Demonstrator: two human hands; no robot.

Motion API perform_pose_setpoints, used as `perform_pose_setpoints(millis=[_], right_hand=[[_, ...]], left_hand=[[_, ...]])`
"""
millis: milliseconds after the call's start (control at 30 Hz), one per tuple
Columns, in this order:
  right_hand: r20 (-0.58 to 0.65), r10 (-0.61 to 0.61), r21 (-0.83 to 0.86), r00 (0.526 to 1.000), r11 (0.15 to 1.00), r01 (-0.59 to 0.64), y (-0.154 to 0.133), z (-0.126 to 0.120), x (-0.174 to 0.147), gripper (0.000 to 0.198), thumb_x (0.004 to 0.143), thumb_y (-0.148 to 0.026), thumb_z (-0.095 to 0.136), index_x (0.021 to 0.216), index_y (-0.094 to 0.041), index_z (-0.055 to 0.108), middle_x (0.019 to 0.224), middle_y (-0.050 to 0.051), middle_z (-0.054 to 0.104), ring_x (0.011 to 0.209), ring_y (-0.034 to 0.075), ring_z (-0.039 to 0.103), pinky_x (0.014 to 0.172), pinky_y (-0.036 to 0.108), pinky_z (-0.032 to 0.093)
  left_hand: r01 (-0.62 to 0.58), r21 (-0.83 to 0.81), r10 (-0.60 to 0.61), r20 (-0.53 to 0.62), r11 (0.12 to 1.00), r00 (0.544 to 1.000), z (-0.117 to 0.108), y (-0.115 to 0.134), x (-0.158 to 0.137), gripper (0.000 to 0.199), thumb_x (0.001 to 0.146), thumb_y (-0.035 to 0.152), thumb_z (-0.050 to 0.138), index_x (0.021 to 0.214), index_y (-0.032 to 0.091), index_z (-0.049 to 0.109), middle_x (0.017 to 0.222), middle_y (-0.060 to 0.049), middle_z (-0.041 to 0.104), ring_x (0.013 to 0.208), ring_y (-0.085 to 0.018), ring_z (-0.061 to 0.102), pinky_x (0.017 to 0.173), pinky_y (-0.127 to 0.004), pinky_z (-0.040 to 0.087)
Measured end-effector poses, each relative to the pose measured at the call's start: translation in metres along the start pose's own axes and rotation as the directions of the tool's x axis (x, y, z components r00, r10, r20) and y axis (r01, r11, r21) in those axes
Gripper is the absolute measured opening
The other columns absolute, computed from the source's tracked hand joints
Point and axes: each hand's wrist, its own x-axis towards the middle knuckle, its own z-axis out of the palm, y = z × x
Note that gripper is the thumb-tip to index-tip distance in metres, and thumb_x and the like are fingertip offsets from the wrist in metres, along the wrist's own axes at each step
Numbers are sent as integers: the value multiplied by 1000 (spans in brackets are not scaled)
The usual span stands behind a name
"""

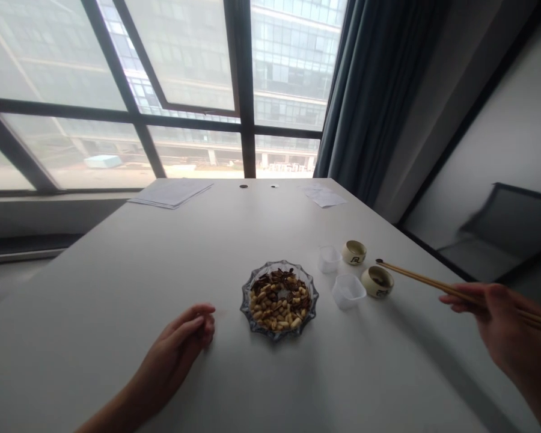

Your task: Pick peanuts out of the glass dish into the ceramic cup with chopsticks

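My right hand grips a pair of wooden chopsticks. Pinched at their tips is a small dark piece, probably a seed, just above the rim of the nearer ceramic cup. Some dark bits lie inside that cup. A glass bowl with a scalloped rim holds peanuts and dark seeds. To the left of the bowl my left hand rests on the table, fingers loosely bent and apart from anything.
Behind the nearer cup stands a second ceramic cup. Two clear plastic cups are beside the ceramic ones. Papers lie at the far left of the white table, and another sheet at the far right.
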Motion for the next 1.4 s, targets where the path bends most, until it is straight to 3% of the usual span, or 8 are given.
perform_pose_setpoints(millis=[133, 333, 500, 633, 733, 833, 1000, 1400], right_hand=[[-33, 47, 17, 998, 999, -46, 22, -19, -1, 31, 86, -50, 71, 84, -20, 76, 71, 7, 76, 61, 23, 74, 63, 34, 64], [90, 201, -68, 975, 978, -196, 40, -15, -3, 40, 78, -53, 78, 86, -14, 74, 73, 10, 77, 62, 27, 77, 62, 34, 67], [9, 35, -123, 999, 992, -33, 13, -5, -6, 32, 85, -50, 73, 86, -19, 75, 73, 8, 77, 61, 24, 76, 64, 32, 67], [133, -73, -44, 988, 996, 79, -11, 16, -19, 26, 91, -43, 69, 90, -19, 77, 74, 7, 77, 62, 24, 76, 63, 33, 66], [384, -164, 107, 908, 985, 133, -23, 44, -33, 18, 94, -33, 66, 92, -19, 77, 83, 8, 78, 65, 22, 75, 61, 33, 65], [608, -237, 192, 758, 970, 149, -31, 80, -47, 18, 96, -25, 62, 88, -20, 77, 85, 7, 77, 66, 19, 74, 62, 30, 62], [746, -315, 264, 586, 949, 174, -31, 133, -56, 24, 99, -24, 58, 82, -19, 75, 79, 5, 72, 71, 16, 69, 65, 27, 56], [783, -154, 164, 603, 986, 39, -10, 170, -57, 28, 100, -33, 58, 83, -18, 75, 74, 4, 76, 67, 16, 71, 66, 27, 56]], left_hand=[[4, 14, -4, -14, 1000, 1000, -4, -2, 2, 22, 72, 25, 83, 93, 20, 77, 73, -3, 63, 72, -17, 55, 65, -21, 52], [-12, 43, 15, -56, 999, 998, 4, 3, -2, 23, 68, 23, 85, 90, 19, 78, 74, -5, 66, 74, -18, 58, 64, -21, 53], [-8, 27, 8, -30, 1000, 1000, 5, 4, -2, 21, 69, 23, 84, 89, 19, 78, 71, -4, 64, 70, -16, 56, 63, -21, 52], [-14, 23, 14, -3, 1000, 1000, 3, 1, -1, 21, 72, 25, 83, 91, 19, 77, 71, -4, 63, 69, -16, 55, 62, -21, 50], [-21, 13, 21, 3, 1000, 1000, 4, 1, -1, 20, 73, 26, 82, 91, 18, 77, 70, -3, 63, 69, -15, 54, 62, -21, 49], [-24, 6, 24, 11, 1000, 1000, 4, 1, -2, 19, 75, 26, 81, 91, 18, 76, 71, -3, 63, 69, -15, 53, 63, -21, 47], [-34, 6, 34, 29, 999, 999, 3, 0, -4, 17, 77, 27, 79, 91, 18, 76, 70, -3, 63, 69, -15, 53, 63, -21, 46], [-23, -12, 24, 30, 1000, 999, 1, -1, -4, 15, 78, 24, 76, 92, 17, 75, 70, -4, 61, 67, -16, 52, 62, -24, 45]])
